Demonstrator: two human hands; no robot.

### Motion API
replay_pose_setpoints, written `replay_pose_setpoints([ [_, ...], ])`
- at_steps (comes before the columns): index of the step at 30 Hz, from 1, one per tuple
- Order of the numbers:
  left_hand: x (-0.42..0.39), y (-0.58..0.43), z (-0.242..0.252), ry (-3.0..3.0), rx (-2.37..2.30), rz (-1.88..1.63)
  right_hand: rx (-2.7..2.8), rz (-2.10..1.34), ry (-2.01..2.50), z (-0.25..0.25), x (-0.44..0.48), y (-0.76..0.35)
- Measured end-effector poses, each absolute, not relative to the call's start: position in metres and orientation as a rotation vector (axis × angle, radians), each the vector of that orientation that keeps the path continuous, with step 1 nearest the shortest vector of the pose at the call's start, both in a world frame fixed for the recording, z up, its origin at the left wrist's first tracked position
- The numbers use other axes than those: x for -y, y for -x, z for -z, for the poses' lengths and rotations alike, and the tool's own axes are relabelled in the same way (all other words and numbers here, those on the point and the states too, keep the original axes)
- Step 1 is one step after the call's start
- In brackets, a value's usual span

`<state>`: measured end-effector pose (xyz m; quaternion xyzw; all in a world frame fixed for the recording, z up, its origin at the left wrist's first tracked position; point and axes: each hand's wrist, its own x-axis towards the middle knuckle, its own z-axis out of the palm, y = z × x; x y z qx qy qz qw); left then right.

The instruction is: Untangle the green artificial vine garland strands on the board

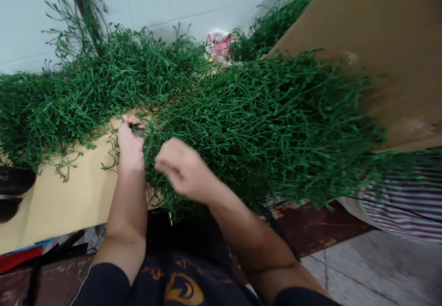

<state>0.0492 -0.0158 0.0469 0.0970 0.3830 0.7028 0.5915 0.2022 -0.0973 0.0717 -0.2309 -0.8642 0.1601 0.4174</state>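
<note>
Heaps of thin green artificial-looking stems (262,126) with small budded tips cover much of the cardboard-coloured work surface (76,186). My left hand (131,131) is at the gap between two heaps, its fingers curled and closed around a few green stems. Just right of it, my right hand (181,168) is closed like a fist above the edge of the larger heap. It is slightly blurred by motion, and whatever its fingers may hold is hidden. A few loose stems lie beside my left wrist.
A second green heap (103,80) lies along the tiled wall (148,2). A large brown cardboard sheet (380,66) leans at the right. Pink-and-white material (221,46) sits at the back. A black object (15,181) is at the left edge, and striped cloth (407,200) at lower right.
</note>
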Motion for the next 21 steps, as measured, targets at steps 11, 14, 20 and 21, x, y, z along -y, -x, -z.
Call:
replay_pose_setpoints([
  [11, 0.022, -0.074, -0.057, -0.359, -0.885, -1.487, 1.841, -0.093, 1.419, -0.057, 0.045, -0.229],
  [14, 0.022, -0.074, -0.053, -0.506, -0.910, -1.488, 1.886, -0.210, 1.352, -0.059, 0.047, -0.209],
  [20, 0.020, -0.078, -0.045, -0.645, -0.871, -1.492, 1.879, -0.488, 1.307, -0.066, 0.038, -0.199],
  [21, 0.020, -0.079, -0.045, -0.644, -0.867, -1.503, 1.869, -0.524, 1.306, -0.066, 0.038, -0.199],
])
